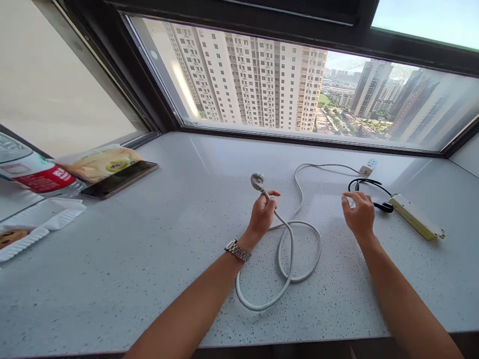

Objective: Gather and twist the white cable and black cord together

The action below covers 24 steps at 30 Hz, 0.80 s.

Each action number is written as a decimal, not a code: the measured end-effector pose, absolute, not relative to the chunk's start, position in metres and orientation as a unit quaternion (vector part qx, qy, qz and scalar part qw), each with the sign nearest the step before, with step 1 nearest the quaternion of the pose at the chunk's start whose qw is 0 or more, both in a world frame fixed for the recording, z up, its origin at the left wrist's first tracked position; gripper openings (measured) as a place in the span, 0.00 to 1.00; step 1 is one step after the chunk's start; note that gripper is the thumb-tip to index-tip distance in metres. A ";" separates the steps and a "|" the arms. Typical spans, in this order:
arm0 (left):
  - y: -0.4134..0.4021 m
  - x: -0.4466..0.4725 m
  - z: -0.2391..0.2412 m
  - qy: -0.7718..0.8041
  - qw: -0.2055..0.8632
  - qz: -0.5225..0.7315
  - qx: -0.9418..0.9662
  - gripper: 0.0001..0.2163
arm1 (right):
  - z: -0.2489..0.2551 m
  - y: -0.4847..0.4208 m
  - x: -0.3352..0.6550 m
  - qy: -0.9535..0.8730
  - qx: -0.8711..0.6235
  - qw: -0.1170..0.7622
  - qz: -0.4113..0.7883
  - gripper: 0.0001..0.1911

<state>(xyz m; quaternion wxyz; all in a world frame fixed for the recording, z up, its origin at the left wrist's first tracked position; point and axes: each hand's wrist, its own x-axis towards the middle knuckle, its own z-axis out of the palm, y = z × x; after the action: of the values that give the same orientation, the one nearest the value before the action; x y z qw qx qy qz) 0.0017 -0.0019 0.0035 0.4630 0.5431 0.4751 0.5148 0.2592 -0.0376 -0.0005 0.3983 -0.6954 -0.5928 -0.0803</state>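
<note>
While your left hand (264, 212) grips the thick white plastic-sheathed cable (292, 252), its round white plug (257, 180) just beyond the fingers, keep the trailing length slack; I cannot tell whether your curled right hand (359, 214), beside the black plastic plug (385, 207), grasps anything.

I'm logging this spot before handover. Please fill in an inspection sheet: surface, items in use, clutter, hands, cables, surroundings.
Surface: speckled pale counter
Items in use: white plug, black plug, power strip
Clutter: phone, bottle, yellow packet and food tray, all at left
Hands: left hand grips the white cable just behind its plug; right hand is by the black cable, grip unclear
Cables: white looped on the counter; black curled near the strip
Surroundings: dark window frame, high-rise buildings beyond
</note>
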 end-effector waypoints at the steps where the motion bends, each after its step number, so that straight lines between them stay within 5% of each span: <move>1: -0.001 0.001 0.003 0.482 0.455 0.503 0.555 0.11 | -0.003 -0.034 0.279 -0.554 -0.746 0.358 -0.092 0.16; 6: -0.001 0.002 0.001 0.497 0.397 0.487 0.598 0.11 | -0.017 -0.029 0.335 -0.464 -0.863 0.185 -0.070 0.22; 12: -0.002 0.003 0.001 0.487 0.349 0.491 0.633 0.12 | -0.013 -0.026 0.334 -0.411 -0.899 0.127 -0.080 0.19; 21: -0.005 0.005 0.002 0.466 0.291 0.492 0.675 0.13 | 0.005 -0.027 0.329 -0.445 -0.885 0.134 -0.026 0.07; 24: -0.009 0.007 0.002 0.454 0.257 0.487 0.700 0.14 | 0.017 -0.038 0.300 -0.515 -0.823 0.223 0.084 0.09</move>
<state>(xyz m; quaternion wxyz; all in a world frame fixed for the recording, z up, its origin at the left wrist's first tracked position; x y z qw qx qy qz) 0.0074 -0.0092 0.0018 0.2575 0.7001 0.4541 0.4872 0.3001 -0.0376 0.0166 0.2230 -0.8234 -0.5150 0.0840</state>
